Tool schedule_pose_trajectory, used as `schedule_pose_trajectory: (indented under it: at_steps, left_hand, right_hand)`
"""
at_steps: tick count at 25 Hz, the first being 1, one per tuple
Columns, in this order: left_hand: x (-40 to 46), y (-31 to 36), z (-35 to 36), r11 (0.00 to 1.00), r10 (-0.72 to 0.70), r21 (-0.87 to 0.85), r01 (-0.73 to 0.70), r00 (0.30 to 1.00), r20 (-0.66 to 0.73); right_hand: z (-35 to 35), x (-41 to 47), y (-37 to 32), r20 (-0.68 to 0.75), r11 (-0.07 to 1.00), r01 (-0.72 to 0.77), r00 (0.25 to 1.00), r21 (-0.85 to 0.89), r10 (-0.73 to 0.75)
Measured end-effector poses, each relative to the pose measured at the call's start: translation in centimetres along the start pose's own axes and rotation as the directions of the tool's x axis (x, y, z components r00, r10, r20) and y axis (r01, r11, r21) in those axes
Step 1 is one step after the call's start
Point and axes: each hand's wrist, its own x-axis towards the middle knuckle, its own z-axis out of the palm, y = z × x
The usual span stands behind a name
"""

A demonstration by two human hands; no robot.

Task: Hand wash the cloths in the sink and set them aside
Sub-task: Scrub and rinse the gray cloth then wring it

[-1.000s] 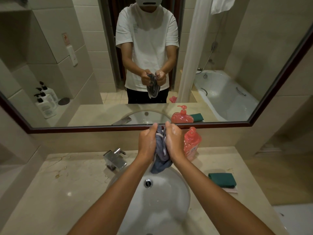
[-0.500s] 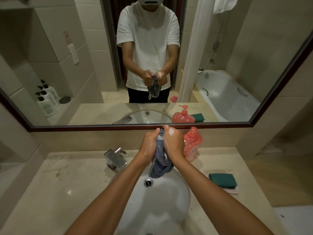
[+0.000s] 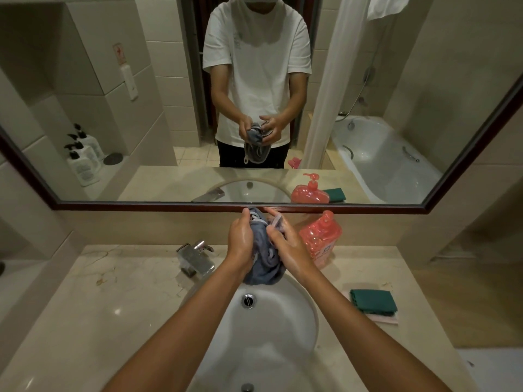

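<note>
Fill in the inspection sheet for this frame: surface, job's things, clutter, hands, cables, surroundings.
Surface: beige marble counter with brownish stains at the left; white basin set into it, drain open.
Job's things: grey-blue cloth bunched between both hands above the back of the basin; folded green cloth on the counter at the right, lying on a pale pink one.
Clutter: pink pump bottle behind the right hand; chrome faucet left of the basin.
Hands: left hand and right hand both grip the cloth; skin looks wet.
Cables: nothing seen.
Surroundings: wall mirror reflects a bathtub, a shower curtain and white pump bottles.
</note>
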Motion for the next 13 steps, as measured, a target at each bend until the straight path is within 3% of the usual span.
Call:
schedule_pose_trajectory:
  at_steps: [2,4,8,11,13]
  left_hand:
    - [-0.6,-0.4,0.3,0.999,0.010,-0.033,-0.007,0.995,0.103]
    - [-1.3,-0.8,0.6,1.000,-0.006,-0.028,0.012,0.979,0.206]
    - [-1.7,-1.4,0.9,0.981,0.080,0.148,-0.125,0.957,0.278]
    - [-1.8,-2.2,0.3,0.938,0.130,0.296,-0.179,0.976,0.177]
    - [-1.8,-2.8,-0.1,0.973,0.010,0.228,-0.044,0.989,0.150]
  right_hand:
    - [0.3,-0.1,0.2,-0.068,0.997,0.037,0.997,-0.073,-0.041]
    - [0.4,0.1,0.1,-0.221,0.998,0.059,0.973,-0.034,-0.065]
    - [-0.2,1.1,0.3,-0.402,0.999,0.003,0.916,0.033,0.010]
    - [-1.1,1.7,0.3,-0.471,0.938,-0.001,0.864,0.347,0.175]
    - [-1.6,1.9,-0.2,-0.454,0.852,0.032,0.856,0.523,0.247]
